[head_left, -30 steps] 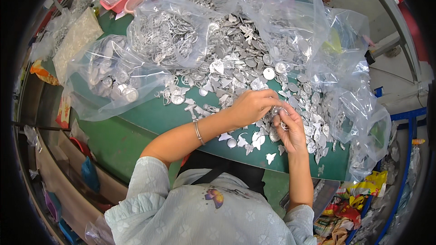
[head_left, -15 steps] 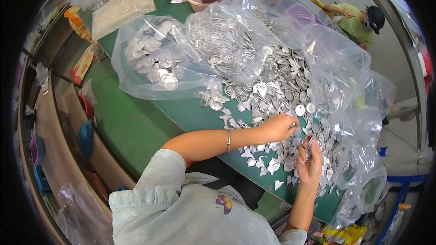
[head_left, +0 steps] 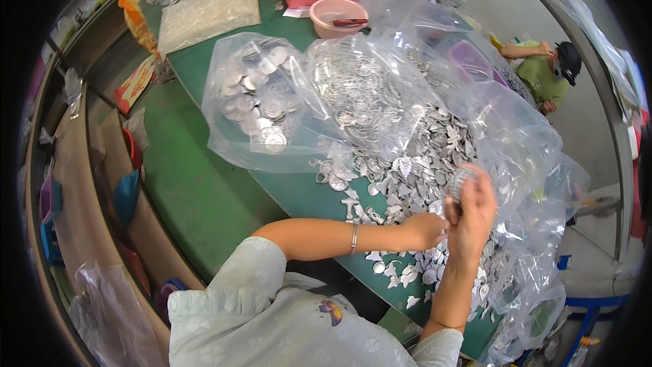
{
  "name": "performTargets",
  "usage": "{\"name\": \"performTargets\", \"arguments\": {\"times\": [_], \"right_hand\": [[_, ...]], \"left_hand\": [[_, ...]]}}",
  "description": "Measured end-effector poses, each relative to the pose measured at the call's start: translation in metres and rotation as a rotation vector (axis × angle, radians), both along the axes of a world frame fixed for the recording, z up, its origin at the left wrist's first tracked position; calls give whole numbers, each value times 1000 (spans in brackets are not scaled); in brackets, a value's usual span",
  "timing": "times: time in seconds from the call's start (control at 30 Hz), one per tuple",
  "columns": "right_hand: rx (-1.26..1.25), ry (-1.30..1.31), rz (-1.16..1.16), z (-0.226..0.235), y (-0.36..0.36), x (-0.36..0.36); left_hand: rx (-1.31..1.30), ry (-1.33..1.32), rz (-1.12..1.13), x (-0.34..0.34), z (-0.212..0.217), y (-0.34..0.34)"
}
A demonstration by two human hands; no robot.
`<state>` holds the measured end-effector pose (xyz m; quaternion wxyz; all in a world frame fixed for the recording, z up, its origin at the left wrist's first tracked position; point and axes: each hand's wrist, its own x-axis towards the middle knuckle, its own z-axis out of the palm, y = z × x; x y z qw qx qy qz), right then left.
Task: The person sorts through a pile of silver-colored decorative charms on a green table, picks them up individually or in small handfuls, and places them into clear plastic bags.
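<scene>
My right hand is raised over a pile of small silver metal pieces. Its fingers curl around a short stack of round metal discs, smeared by motion. Bent fingers pressed together show on my left hand, low at the pile's near side beside my right wrist. Whatever its fingertips hold, if anything, is too small to make out, and the wrist partly covers them. Flat shaped pieces, discs and rings make up the heap on the green table.
Clear plastic bags hold silver discs and rings. More clear plastic lines the right side. Behind stand a pink bowl with a red-handled tool and a red tray. Another person works at far right.
My right hand has risen with the disc stack, away from me. My left hand has moved lower, toward the right wrist. The whole view has shifted slightly.
</scene>
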<state>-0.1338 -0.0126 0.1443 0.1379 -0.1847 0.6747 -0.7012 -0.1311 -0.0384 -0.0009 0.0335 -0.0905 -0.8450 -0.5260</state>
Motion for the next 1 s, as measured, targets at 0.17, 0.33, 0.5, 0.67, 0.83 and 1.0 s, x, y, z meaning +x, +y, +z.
{"name": "performTargets", "arguments": {"times": [0.17,0.33,0.5,0.67,0.83,1.0], "right_hand": [[-181,-764,288,-45,-12,0],[-66,-946,342,-55,-31,31],[142,-1127,709,-51,-37,71],[218,-1017,785,-26,-66,76],[66,-531,692,-18,-176,47],[63,-355,684,-13,-119,44]], "left_hand": [[140,-39,116,-1,-16,11],[66,3,54,-2,-9,10],[70,77,-41,0,-2,-1],[37,91,-65,1,-2,-7],[56,74,-48,1,-10,-6],[143,94,-42,0,-16,0]]}}
